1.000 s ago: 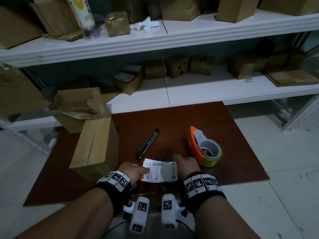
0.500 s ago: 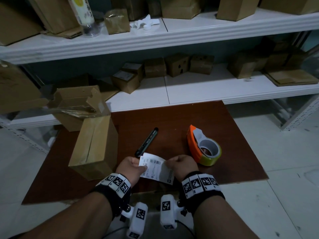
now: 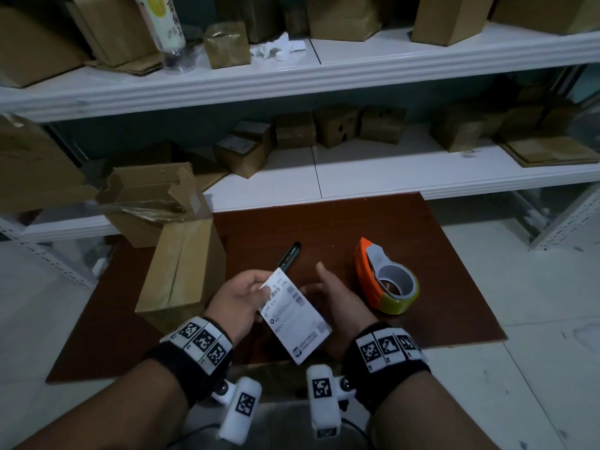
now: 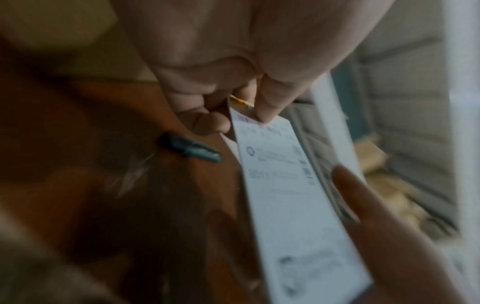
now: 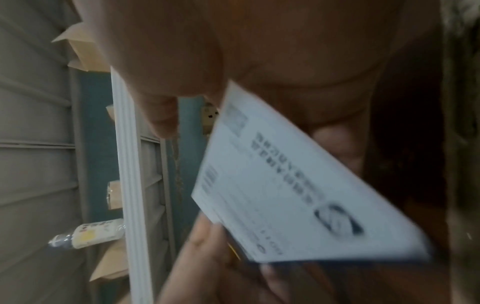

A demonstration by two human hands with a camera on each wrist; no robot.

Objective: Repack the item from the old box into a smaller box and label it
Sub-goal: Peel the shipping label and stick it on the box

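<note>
A white printed shipping label (image 3: 293,316) is held up above the brown board (image 3: 422,254). My left hand (image 3: 259,285) pinches its far top corner between thumb and fingers (image 4: 267,107). My right hand (image 3: 328,293) is beside the label, thumb raised and fingers straight behind the paper (image 5: 335,142), not gripping it. The closed smaller cardboard box (image 3: 185,271) stands on the board just left of my left hand. Behind it, the old box (image 3: 152,196) sits with its flaps open and torn tape hanging.
A dark pen (image 3: 290,256) lies on the board beyond the label. An orange tape dispenser (image 3: 386,280) stands right of my right hand. White shelves (image 3: 357,177) behind the board carry several cardboard boxes. Pale tiled floor surrounds the board.
The label has come up off the board and turned lengthwise toward me. My right hand has let go of its end and opened; my left hand keeps its pinch.
</note>
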